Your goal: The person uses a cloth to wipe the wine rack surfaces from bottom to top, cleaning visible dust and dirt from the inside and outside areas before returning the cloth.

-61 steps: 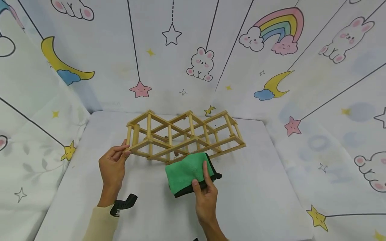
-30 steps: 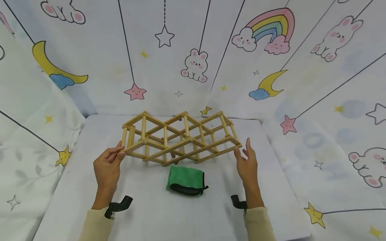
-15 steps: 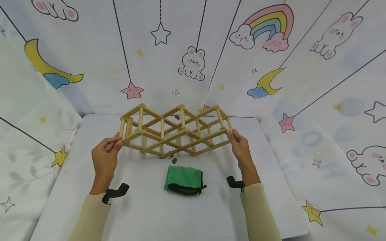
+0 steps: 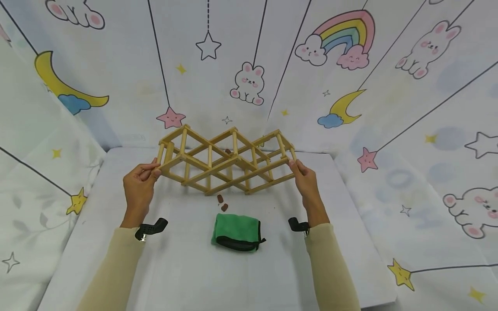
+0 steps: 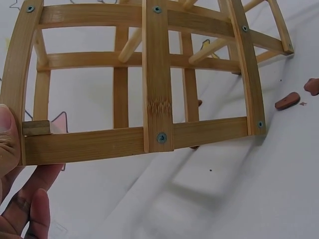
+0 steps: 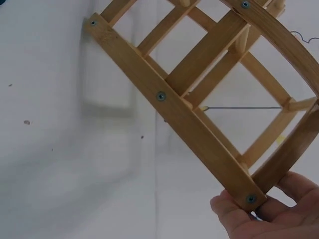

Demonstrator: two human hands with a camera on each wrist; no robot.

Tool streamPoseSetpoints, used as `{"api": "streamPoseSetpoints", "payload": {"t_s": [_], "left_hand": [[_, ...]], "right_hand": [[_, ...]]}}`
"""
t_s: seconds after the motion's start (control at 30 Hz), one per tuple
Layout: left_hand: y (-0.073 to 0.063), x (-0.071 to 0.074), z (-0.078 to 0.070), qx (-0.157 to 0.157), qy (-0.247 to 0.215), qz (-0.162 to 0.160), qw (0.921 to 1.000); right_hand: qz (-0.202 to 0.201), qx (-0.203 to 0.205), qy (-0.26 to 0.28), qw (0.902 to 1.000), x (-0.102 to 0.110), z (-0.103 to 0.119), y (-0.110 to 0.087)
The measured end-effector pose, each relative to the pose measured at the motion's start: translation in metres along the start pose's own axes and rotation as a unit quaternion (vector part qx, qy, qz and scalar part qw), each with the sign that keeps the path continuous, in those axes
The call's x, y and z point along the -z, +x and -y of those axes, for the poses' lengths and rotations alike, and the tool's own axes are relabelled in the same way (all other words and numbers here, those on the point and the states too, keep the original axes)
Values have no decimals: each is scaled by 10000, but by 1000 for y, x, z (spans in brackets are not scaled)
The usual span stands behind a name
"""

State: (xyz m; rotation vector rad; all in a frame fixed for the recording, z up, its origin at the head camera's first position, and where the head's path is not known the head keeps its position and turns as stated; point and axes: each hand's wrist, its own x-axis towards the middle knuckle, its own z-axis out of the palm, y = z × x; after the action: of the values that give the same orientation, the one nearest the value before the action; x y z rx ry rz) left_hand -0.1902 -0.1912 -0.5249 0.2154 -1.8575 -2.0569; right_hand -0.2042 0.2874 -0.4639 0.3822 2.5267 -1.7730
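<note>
A lattice-like wooden wine rack (image 4: pixel 235 159) with round dowels is held up over the white table, its shadow showing below in both wrist views. My left hand (image 4: pixel 138 190) pinches its left end between thumb and fingers. At the opposite end, my right hand (image 4: pixel 307 183) grips the corner, thumb on the near side. In the right wrist view, the fingers (image 6: pixel 289 221) wrap the end of a screwed slat (image 6: pixel 199 139). On the table in front of the rack lies a folded green cloth (image 4: pixel 237 226) with black edging.
Small brown pieces (image 4: pixel 224 207) lie on the white table (image 4: pixel 186 268) between rack and cloth, with another behind the rack. Tiny specks dot the surface in the right wrist view. A patterned fabric backdrop (image 4: pixel 128 65) surrounds the table at the back and sides.
My right hand has put the green cloth down and taken hold of the rack's right end. Both hands have raised the rack, uncovering brown pieces on the table.
</note>
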Motion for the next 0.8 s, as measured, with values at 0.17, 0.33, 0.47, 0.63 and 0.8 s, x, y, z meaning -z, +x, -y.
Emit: {"api": "streamPoseSetpoints", "payload": {"t_s": [0.17,0.33,0.47,0.63,0.8], "left_hand": [[15,-4,2,7,73,61,10000],[30,-10,5,62,188,2,9998],[38,-16,8,180,143,-18,9997],[41,-20,11,263,139,26,9996],[39,-21,9,261,118,-18,9996]], "right_hand": [[-30,-88,130,9999,-3,1,17],[-38,-213,122,9997,-4,1,33],[-50,-308,-70,9995,-3,1,38],[-95,-393,-266,9988,0,0,36],[-156,-229,-288,9992,1,3,31]]}}
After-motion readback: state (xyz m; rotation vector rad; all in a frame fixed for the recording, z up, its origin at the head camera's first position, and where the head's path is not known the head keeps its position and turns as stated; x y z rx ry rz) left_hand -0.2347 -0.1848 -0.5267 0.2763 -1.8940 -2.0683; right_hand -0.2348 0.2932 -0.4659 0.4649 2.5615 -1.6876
